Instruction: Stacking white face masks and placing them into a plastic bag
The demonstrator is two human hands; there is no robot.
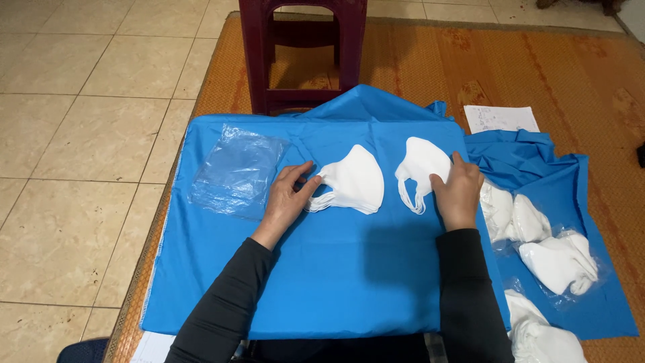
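Clear plastic bags (236,171) lie left; bagged white masks (557,262) right.

There is only one view, from a camera on the person's head. It looks steeply down and forward, from close above the work. The spread blue cloth (336,269) fills the middle of the picture, both black sleeves enter from the bottom edge, and the dark red plastic stool (302,47) stands at the top edge, on the far side.
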